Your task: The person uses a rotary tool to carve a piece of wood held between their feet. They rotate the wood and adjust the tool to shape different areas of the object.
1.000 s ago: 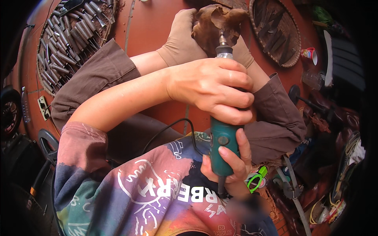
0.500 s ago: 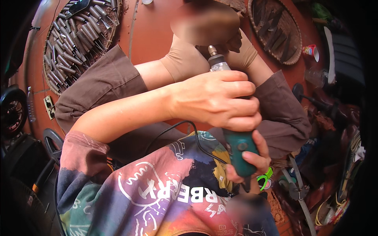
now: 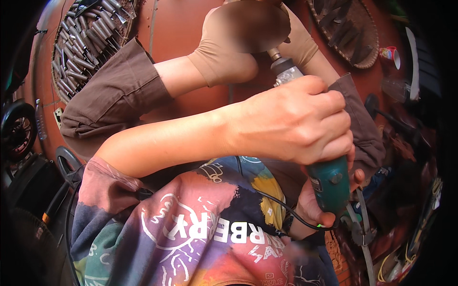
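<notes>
Reddish-brown floor (image 3: 186, 28) with round tool baskets (image 3: 86, 38).

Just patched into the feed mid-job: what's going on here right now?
A person is gripping a green corded rotary tool with both bare hands: the left hand wraps over the upper body near the metal collar, the right hand cups the lower end. The tip points up toward a blurred patch at the top, so what it touches cannot be told. A tray of metal tools lies on the reddish floor.
</notes>
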Demonstrator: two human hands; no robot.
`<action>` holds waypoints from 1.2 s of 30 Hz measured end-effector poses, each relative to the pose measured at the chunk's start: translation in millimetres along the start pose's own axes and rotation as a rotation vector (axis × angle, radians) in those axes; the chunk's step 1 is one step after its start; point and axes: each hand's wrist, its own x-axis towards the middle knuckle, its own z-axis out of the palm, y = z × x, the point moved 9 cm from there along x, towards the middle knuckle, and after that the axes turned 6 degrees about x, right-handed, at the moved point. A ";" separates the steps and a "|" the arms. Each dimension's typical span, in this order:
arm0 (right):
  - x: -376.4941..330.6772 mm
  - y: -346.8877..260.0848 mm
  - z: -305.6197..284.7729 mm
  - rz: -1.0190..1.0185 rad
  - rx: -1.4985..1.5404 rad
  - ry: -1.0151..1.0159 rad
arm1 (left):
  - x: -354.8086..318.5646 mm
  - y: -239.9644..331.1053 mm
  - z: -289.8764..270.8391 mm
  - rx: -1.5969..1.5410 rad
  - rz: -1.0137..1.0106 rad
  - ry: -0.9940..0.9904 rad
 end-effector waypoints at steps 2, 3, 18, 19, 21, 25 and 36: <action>0.1 3.2 -5.4 -0.002 0.045 0.105 | 3.1 -1.0 1.6 0.007 -0.027 0.002; -0.9 2.4 -5.9 -0.014 0.060 0.141 | 5.3 -2.6 2.4 -0.003 -0.042 -0.001; 25.1 -4.7 -35.5 0.076 -0.133 0.075 | 9.5 -20.0 6.0 0.040 -0.060 0.060; 23.7 -5.1 -32.4 0.080 -0.141 0.070 | 9.1 -20.6 5.4 0.039 -0.060 0.066; 23.4 -5.4 -20.2 0.112 -0.163 0.043 | 8.4 -21.8 4.9 0.030 -0.060 0.092; 26.6 -9.6 0.0 0.053 -0.200 -0.045 | 6.1 -24.2 2.1 0.015 -0.059 0.140; 45.2 -28.7 15.9 -0.091 -0.242 -0.235 | 7.7 -29.9 -0.7 0.019 -0.095 0.215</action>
